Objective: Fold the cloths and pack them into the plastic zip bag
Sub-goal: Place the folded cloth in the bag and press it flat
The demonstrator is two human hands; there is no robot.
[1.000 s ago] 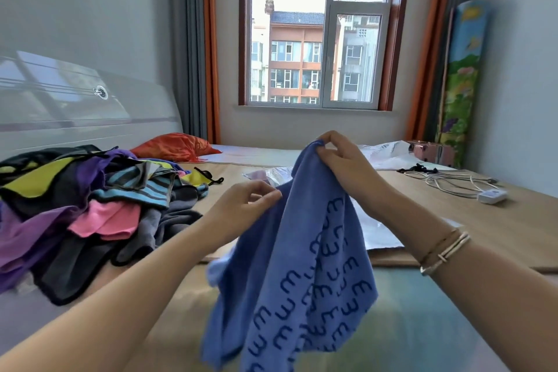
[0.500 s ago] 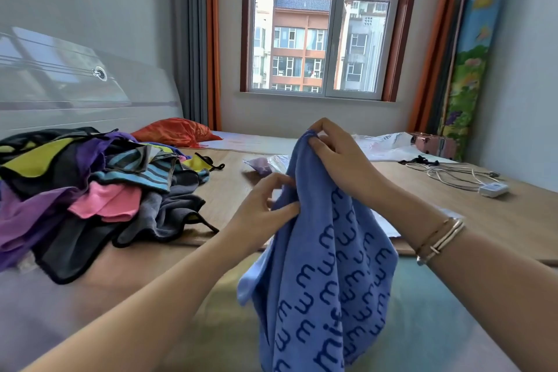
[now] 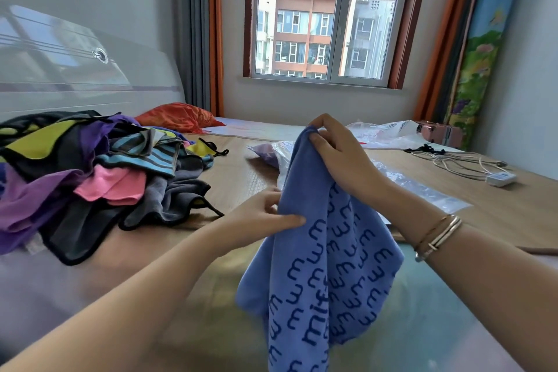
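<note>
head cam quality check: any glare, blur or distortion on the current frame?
Head view: daylight from the window backlights the room, sky blown out; it reflects as glare on the glossy headboard. Wide-angle bending curves the curtains and wall edges. The blue cloth blurs slightly at its lower edge; both hands look sharp.
</note>
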